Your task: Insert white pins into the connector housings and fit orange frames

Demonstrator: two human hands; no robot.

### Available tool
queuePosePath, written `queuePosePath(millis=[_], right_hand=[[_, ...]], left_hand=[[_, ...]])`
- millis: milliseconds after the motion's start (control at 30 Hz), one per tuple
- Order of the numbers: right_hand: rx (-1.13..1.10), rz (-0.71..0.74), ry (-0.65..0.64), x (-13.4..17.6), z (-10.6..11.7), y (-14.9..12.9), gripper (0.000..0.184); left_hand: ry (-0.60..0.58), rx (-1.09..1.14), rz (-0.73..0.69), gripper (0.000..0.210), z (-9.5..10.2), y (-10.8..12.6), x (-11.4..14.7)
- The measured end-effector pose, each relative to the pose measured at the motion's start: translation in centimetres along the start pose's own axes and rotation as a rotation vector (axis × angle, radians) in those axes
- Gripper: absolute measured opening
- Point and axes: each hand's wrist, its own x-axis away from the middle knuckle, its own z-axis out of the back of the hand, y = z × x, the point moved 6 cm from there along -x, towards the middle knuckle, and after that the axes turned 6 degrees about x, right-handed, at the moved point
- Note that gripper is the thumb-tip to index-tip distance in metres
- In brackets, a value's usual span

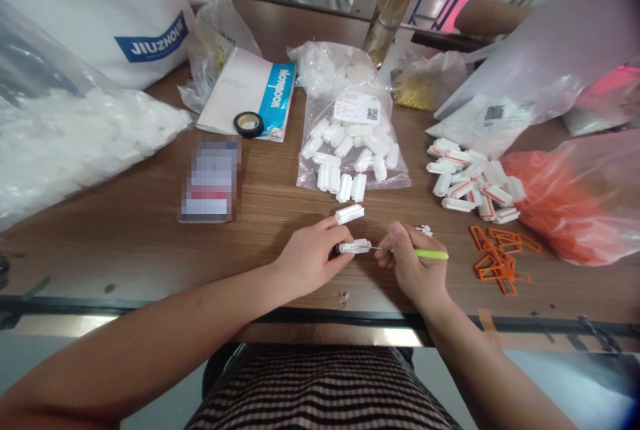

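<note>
Between the thumb and fingers of my left hand is a white plastic connector housing with rows of small holes, held just above or on the table. My right hand grips a thin pick with a yellow-green handle; its metal tip points left at the housing's end, and I cannot tell whether it touches. Another white housing lies just beyond my left fingers. Small white pieces lie behind my right hand, partly hidden by it.
An open clear bag of white housings lies ahead. To the right are white housings with orange inserts, loose orange frames and a bag of orange parts. A phone, notebook and black tape roll lie left.
</note>
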Motion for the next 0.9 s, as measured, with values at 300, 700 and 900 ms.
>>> queuePosePath(millis=[300, 700, 900], right_hand=[[0.138, 0.064, -0.015, 0.1, 0.1, -1.1, 0.042], [0.025, 0.096, 0.015, 0.6, 0.3, -0.5, 0.042], [0.05, 0.049, -0.034, 0.4, 0.0, -0.3, 0.042]], left_hand=[[-0.004, 0.001, -0.003, 0.005, -0.3, -0.3, 0.0], [0.003, 0.01, -0.002, 0.005, -0.1, -0.3, 0.0], [0.003, 0.013, -0.008, 0.004, -0.1, -0.2, -0.1]])
